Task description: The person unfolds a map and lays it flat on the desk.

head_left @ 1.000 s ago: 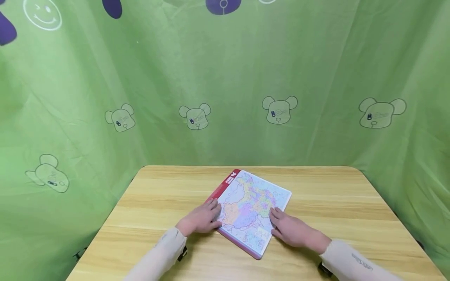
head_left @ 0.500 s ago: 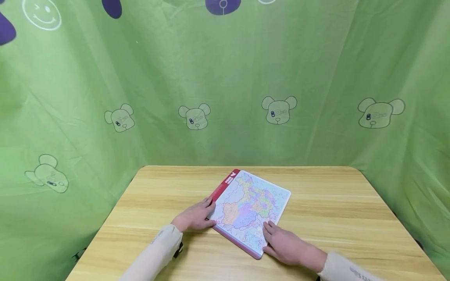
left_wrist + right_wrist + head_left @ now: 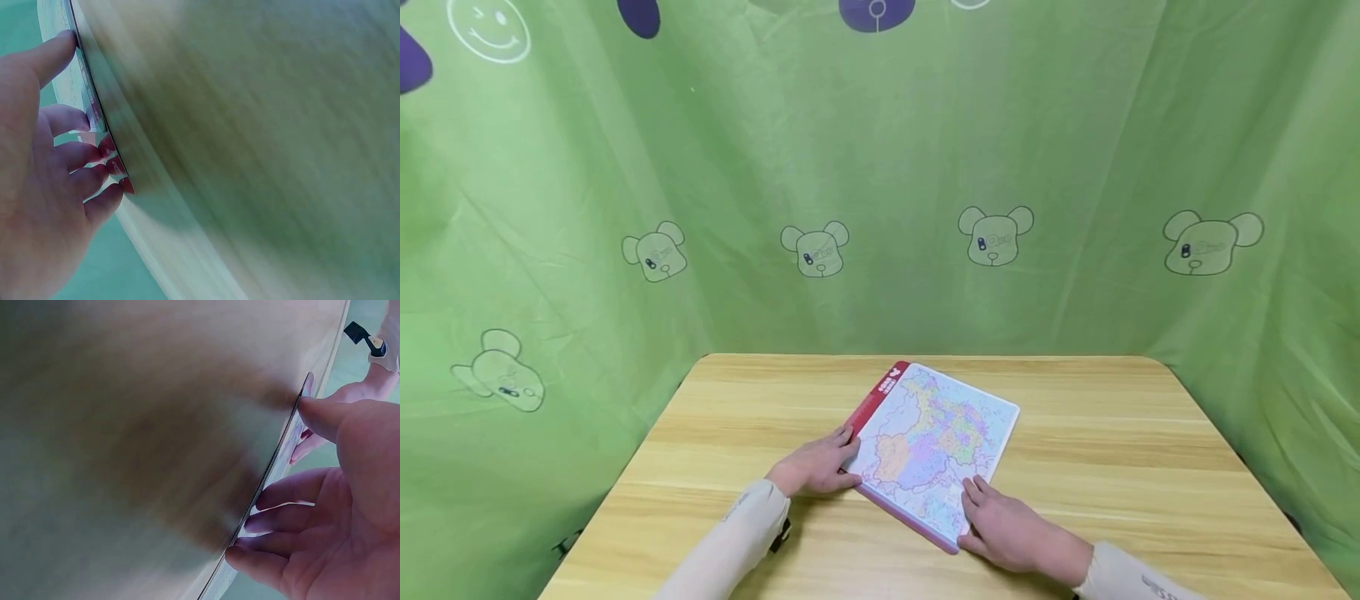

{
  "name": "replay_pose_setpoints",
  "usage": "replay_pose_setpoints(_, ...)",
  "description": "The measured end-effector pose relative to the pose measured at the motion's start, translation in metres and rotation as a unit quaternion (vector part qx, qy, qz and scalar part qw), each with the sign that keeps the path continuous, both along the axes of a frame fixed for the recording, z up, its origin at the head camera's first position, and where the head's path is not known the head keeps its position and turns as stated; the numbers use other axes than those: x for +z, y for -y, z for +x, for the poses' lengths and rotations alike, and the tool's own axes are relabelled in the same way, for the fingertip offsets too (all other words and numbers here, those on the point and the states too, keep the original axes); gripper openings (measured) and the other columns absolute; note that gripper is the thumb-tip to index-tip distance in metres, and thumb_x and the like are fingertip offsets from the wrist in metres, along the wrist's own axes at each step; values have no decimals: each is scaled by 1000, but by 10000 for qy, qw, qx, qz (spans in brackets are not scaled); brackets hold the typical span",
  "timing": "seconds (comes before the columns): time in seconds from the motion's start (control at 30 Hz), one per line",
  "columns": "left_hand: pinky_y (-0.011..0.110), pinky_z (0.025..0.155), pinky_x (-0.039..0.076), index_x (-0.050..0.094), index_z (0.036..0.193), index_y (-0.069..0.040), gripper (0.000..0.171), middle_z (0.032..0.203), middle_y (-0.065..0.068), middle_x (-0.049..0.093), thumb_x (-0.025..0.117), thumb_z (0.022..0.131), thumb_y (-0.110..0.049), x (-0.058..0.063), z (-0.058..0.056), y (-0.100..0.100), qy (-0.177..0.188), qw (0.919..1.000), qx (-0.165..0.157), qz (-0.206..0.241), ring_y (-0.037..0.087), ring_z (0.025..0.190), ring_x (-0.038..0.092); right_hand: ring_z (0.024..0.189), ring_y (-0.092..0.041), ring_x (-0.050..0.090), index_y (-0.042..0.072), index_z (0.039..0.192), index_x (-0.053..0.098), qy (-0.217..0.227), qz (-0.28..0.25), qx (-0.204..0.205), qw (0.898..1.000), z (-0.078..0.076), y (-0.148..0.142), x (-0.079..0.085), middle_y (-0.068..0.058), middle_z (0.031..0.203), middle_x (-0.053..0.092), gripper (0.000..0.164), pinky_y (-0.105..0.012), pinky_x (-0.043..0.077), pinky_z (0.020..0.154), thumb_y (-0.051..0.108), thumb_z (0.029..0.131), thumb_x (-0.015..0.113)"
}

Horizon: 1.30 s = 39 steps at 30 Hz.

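Since a second ago, the right hand is sitting nearer the close corner of the map board, the left hand slightly farther out. The table is bearing the board, which is lying flat and slanted, barely shifting. Both hands are touching its edges, relaxed and unclenched, apparently steadying or squaring it.

Map board on the table, hands at its left and right, curtain behind
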State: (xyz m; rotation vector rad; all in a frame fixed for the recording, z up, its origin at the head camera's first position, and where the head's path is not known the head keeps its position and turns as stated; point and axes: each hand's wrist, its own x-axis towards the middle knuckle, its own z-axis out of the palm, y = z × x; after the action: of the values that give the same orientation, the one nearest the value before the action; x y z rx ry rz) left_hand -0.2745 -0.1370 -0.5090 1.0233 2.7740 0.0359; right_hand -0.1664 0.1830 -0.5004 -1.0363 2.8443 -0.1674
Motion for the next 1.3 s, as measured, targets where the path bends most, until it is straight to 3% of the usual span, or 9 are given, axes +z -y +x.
replay_pose_setpoints(0.8,38,104,38,40,143,-5,81,149,17,32,52,87,-62,1,11,-4,-226,9993,-212,-221,30,136,32,129,-48,35,-16,128,48,269,-54,-312,9991,-2,-11,5,-33,139,39,87,-52,36,103,59,84,59)
replay_pose_setpoints(1.3,36,103,40,41,143,-5,78,149,14,34,49,89,-61,3,21,-8,-284,9987,-250,-331,27,135,34,127,-47,38,-16,128,48,53,39,-308,9995,-9,-22,4,-34,137,40,86,-51,37,102,56,83,62)
